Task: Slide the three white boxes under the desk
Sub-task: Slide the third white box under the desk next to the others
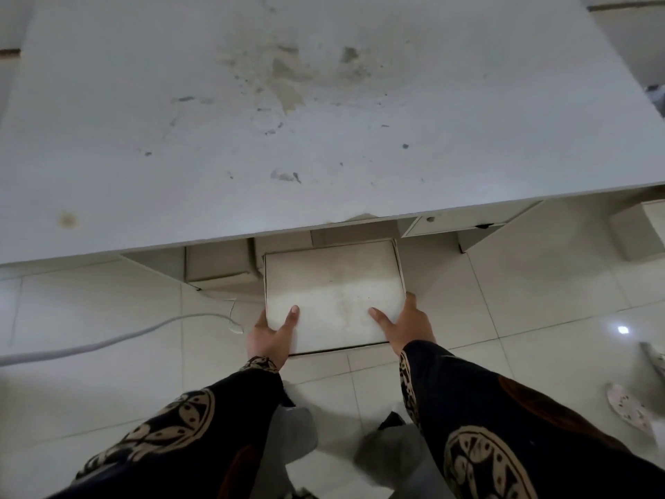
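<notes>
A flat white box [333, 293] lies on the tiled floor, its far end just under the front edge of the stained white desk [252, 120]. My left hand [271, 333] grips its near left corner, thumb on the lid. My right hand [406, 325] holds the near right corner the same way. A second white box [217, 262] sits under the desk to the left, mostly hidden by the desktop. Another white box [637, 232] stands on the floor at the far right, outside the desk.
A white cable [118, 338] runs across the floor tiles on the left and ends near the left box. A desk drawer front [453, 223] and side panel [503, 228] stand right of the opening. Slippers [626, 408] lie at the right edge.
</notes>
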